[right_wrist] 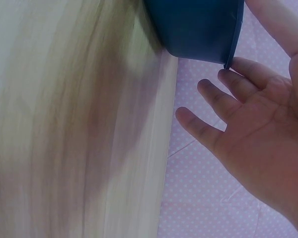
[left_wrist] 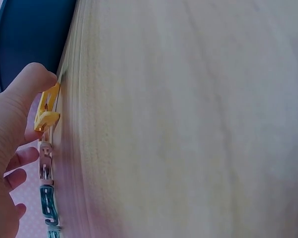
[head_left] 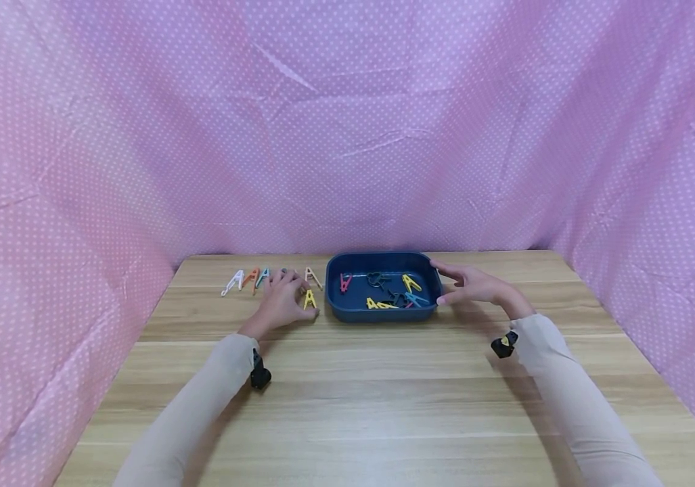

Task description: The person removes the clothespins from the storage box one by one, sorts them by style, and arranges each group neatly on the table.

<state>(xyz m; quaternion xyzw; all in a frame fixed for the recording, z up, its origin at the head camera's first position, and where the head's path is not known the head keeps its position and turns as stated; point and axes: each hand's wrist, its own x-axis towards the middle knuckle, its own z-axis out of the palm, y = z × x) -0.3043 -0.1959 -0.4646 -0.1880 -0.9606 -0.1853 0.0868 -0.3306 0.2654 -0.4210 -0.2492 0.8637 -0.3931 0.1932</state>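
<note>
Beside the tub's left end, my left hand [head_left: 283, 302] pinches a yellow clothespin [head_left: 310, 299] between thumb and index finger. In the left wrist view the yellow clothespin [left_wrist: 47, 110] is at the table surface, and the other fingers stay apart from it. My right hand [head_left: 472, 284] touches the right end of the dark blue tub [head_left: 384, 315], its fingers fairly straight at the rim. In the tub lie a red clothespin [head_left: 345, 283], several yellow ones, a blue one [head_left: 415, 299] and dark green ones [head_left: 376, 278].
Left of the tub runs a row of clothespins: white [head_left: 233, 283], orange [head_left: 252, 277], teal [head_left: 263, 276] and beige [head_left: 313, 276]. My left hand partly covers the row. The wooden table [head_left: 377, 392] ends at a pink dotted curtain [head_left: 347, 169].
</note>
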